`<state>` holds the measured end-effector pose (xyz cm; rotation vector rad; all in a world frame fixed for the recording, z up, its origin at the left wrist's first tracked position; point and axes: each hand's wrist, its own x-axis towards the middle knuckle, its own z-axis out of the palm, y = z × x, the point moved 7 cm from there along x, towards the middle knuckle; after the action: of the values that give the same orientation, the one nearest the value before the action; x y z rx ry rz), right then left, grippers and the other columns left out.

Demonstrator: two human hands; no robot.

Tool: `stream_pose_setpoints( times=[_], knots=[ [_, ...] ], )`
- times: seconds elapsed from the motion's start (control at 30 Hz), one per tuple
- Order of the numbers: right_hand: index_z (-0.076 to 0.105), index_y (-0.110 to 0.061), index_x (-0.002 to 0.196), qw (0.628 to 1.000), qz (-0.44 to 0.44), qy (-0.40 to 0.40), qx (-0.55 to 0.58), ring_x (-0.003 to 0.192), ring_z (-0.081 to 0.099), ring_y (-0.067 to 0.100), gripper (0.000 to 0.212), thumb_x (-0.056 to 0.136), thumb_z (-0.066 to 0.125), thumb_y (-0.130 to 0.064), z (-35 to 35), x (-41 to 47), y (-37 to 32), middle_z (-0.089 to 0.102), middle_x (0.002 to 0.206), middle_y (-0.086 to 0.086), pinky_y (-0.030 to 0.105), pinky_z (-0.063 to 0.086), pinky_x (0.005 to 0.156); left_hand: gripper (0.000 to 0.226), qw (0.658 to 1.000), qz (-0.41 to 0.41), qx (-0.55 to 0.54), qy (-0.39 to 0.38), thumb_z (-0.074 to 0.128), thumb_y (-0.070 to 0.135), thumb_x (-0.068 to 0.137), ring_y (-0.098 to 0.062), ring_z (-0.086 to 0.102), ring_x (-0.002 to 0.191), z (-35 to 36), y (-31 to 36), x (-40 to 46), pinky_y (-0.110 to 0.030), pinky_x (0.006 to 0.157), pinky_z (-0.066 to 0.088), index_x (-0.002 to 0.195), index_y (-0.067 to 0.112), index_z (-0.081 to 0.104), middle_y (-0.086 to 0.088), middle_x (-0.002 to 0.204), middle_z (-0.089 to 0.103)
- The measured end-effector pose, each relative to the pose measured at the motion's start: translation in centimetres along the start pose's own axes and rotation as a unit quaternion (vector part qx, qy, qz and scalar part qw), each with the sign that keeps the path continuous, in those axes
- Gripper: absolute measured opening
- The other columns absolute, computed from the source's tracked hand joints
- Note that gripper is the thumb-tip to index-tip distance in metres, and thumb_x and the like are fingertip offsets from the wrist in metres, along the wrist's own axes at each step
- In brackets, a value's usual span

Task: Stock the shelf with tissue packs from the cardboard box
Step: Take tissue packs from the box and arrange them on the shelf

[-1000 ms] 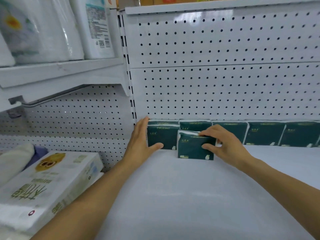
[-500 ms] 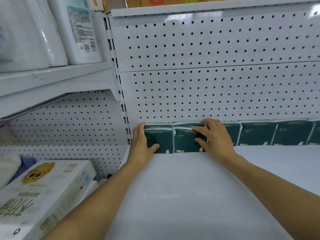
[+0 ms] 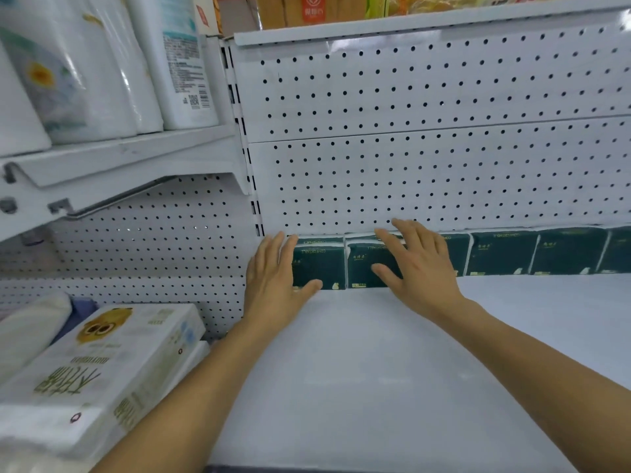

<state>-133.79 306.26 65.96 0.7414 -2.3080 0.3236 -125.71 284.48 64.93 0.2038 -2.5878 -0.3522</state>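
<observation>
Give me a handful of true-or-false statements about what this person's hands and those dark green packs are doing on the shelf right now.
1. The dark green tissue packs stand in a row against the pegboard back wall. True.
2. The right hand holds a pack in the air. False: it rests with spread fingers on a pack standing in the row.
3. The left hand lies at the row's left end. True.
4. The front of the shelf is full of green packs. False: the packs sit only along the back.
</observation>
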Motion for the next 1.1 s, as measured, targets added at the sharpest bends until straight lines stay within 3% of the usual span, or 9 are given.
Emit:
stream_pose_setpoints(
  times=[0.1,0.17,0.23,0.33,0.43,0.53,0.7,0.87,1.1],
  knots=[
    [0.043,-0.023,0.143,0.999,-0.033,0.013,0.027,0.132,0.043,0.03,0.057,0.094,0.044,-0.051,-2.9,-2.1,-2.8,0.046,0.145,0.007,0.05,0.031,0.11,0.081,0.999,0.016,0.046,0.024,0.052,0.057,0.093,-0.019,0.002,0.152,-2.5,1.6,-4.1,-0.042,0.122,0.005,0.157,0.022,0.016,0.001,0.164,0.015],
    [0.045,-0.021,0.141,0.997,-0.058,0.016,0.056,0.123,0.052,0.029,0.058,0.092,0.038,-0.052,-5.2,-4.0,-4.7,0.052,0.14,0.006,0.048,0.039,0.104,0.075,0.996,0.017,0.065,0.061,0.054,0.057,0.092,-0.023,0.023,0.148,-4.2,2.6,-7.2,-0.048,0.12,0.019,0.153,0.019,0.031,-0.003,0.157,0.034],
    [0.047,-0.019,0.139,0.993,-0.077,0.01,0.086,0.116,0.057,0.029,0.057,0.092,0.042,-0.05,-7.1,-6.2,-6.4,0.054,0.137,0.006,0.045,0.046,0.094,0.071,0.989,0.018,0.109,0.094,0.047,0.061,0.09,-0.025,0.043,0.135,-5.7,3.6,-10.6,-0.05,0.111,0.035,0.146,0.018,0.042,-0.003,0.144,0.051],
    [0.046,-0.021,0.14,0.987,-0.108,0.0,0.12,0.109,0.06,0.026,0.055,0.094,0.039,-0.05,-9.4,-9.8,-8.5,0.056,0.135,0.003,0.039,0.051,0.083,0.07,0.981,0.005,0.152,0.122,0.04,0.063,0.088,-0.024,0.054,0.115,-7.6,4.8,-16.3,-0.045,0.098,0.044,0.14,0.018,0.048,-0.002,0.126,0.062],
    [0.047,-0.021,0.139,0.977,-0.152,-0.005,0.152,0.108,0.06,0.026,0.052,0.095,0.039,-0.047,-11.1,-13.7,-10.9,0.057,0.134,0.003,0.037,0.05,0.079,0.067,0.977,-0.012,0.168,0.134,0.043,0.06,0.091,-0.025,0.054,0.112,-8.9,5.4,-22.6,-0.044,0.094,0.044,0.142,0.017,0.048,-0.004,0.122,0.062],
    [0.048,-0.02,0.139,0.962,-0.205,-0.008,0.178,0.117,0.054,0.026,0.051,0.094,0.044,-0.044,-12.0,-17.8,-13.8,0.054,0.136,0.006,0.04,0.048,0.086,0.063,0.975,-0.034,0.175,0.13,0.048,0.056,0.093,-0.027,0.052,0.12,-9.8,5.3,-28.9,-0.046,0.1,0.042,0.142,0.016,0.049,-0.006,0.131,0.058],
    [0.053,-0.014,0.133,0.92,-0.292,-0.016,0.26,0.115,0.054,0.029,0.045,0.094,0.051,-0.036,-11.7,-25.2,-19.8,0.056,0.132,0.01,0.041,0.047,0.085,0.057,0.971,-0.136,0.169,0.098,0.046,0.054,0.095,-0.026,0.05,0.126,-10.3,3.4,-39.9,-0.047,0.102,0.043,0.14,0.018,0.051,-0.004,0.136,0.055],
    [0.055,-0.017,0.131,0.878,-0.325,-0.127,0.327,0.114,0.055,0.028,0.043,0.093,0.056,-0.036,-7.5,-32.4,-26.6,0.056,0.129,0.006,0.04,0.049,0.084,0.053,0.945,-0.276,0.174,0.026,0.047,0.051,0.095,-0.025,0.051,0.124,-8.7,-2.1,-51.5,-0.048,0.101,0.043,0.138,0.021,0.052,-0.001,0.136,0.054],
    [0.061,-0.017,0.125,0.835,-0.324,-0.255,0.364,0.109,0.06,0.024,0.038,0.092,0.054,-0.035,-0.1,-39.1,-34.9,0.061,0.123,0.003,0.037,0.055,0.078,0.047,0.905,-0.388,0.155,-0.081,0.06,0.04,0.095,-0.028,0.054,0.121,-4.9,-9.2,-62.3,-0.047,0.098,0.047,0.137,0.02,0.054,-0.003,0.133,0.056]
  ],
)
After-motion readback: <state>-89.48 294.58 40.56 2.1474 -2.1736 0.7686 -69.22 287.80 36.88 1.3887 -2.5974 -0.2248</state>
